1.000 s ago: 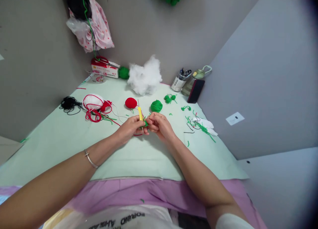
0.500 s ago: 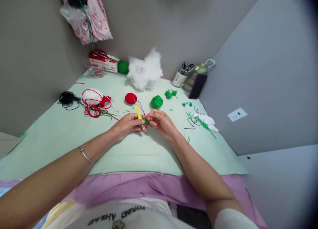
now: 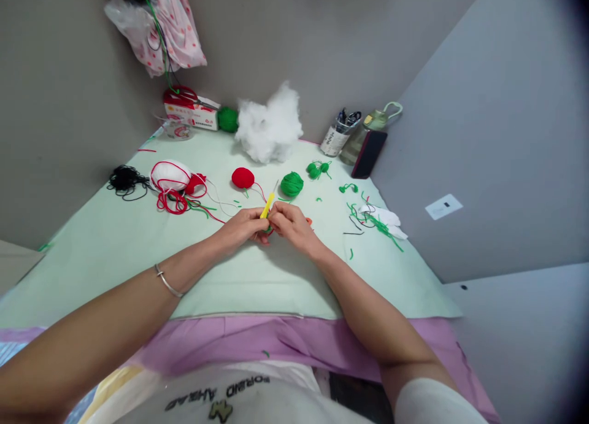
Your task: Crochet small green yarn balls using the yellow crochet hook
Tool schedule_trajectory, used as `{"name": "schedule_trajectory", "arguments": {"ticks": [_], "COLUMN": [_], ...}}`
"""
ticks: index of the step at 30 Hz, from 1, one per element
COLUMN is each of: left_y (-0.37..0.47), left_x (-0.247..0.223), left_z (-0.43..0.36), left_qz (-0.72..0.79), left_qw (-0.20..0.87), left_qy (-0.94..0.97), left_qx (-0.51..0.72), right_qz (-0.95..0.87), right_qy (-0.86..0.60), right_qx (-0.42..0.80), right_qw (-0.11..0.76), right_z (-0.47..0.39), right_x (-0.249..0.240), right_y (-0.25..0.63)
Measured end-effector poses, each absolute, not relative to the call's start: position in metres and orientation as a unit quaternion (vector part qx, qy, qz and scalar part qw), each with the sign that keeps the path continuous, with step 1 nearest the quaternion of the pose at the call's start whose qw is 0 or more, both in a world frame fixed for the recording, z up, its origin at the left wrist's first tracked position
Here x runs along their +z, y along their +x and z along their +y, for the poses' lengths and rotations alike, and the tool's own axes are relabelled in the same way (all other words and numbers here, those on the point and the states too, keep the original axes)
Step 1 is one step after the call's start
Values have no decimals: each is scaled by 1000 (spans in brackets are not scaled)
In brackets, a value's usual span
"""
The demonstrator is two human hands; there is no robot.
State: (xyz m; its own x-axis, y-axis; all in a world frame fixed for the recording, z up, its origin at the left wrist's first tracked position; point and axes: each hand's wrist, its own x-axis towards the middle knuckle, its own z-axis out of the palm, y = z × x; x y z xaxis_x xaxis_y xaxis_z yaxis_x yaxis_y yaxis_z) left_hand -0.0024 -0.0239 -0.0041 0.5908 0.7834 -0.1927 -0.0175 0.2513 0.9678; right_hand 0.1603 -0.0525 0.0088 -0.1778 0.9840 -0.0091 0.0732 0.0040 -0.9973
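On the desk (image 3: pixel 221 289), black yarn (image 3: pixel 126 180) lies leftmost, then a white ball (image 3: pixel 168 175) looped with red yarn, then a red ball (image 3: pixel 243 178). The left hand (image 3: pixel 246 226) pinches a small green piece (image 3: pixel 268 229); a yellow-handled hook (image 3: pixel 267 205) angles up between the hands. The right hand (image 3: pixel 292 221) is curled closed against them, its grip hidden, near a green ball (image 3: pixel 292 184).

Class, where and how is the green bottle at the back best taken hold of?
Grip the green bottle by its lid loop, probably from above: the loop rises free, while the phone covers part of the front and the pen cup stands close beside.
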Motion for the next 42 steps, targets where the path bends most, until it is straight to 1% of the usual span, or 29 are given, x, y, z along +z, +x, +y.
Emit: {"name": "schedule_trajectory", "arguments": {"ticks": [4, 8, 16, 20, 24, 28, 33, 38, 42], "left_y": [-8, -13, -18, -17, -16, -17, -22, -23, -23], "left_x": [-7, -12, -21, -20, -16, -12, -9, -11, -15], "left_z": [-23, -18, -8, -9, -10, -11, -13, -14, -13], "left_qz": [353, 332, 313, 304, 298, 306, 321, 333, 334], "left_qw": [705, 720, 721, 705, 662, 591, 511, 467, 447], "left_qy": [561, 559, 527, 532, 562, 618, 677, 701, 717], "left_qx": [253, 243, 322, 358, 395, 418, 421, 423, 417], "right_qz": [-582, -553, -435, -410, -409, -427, -482, -513, -520], "right_qy": [-474, -459, -409, -398, -400, -421, -464, -492, -496], "right_qx": [513, 551, 633, 645, 640, 610, 514, 425, 406], "right_qw": [418, 425, 493, 508, 514, 518, 536, 560, 564], "right_z": [-62, -61, -42, -42, -44, -45, -46, -46, -47], "right_x": [8, 5, 6, 8, 10, 9, 6, 5, 6], "right_y": [161, 167, 182, 181, 178, 176, 177, 178, 178]}}
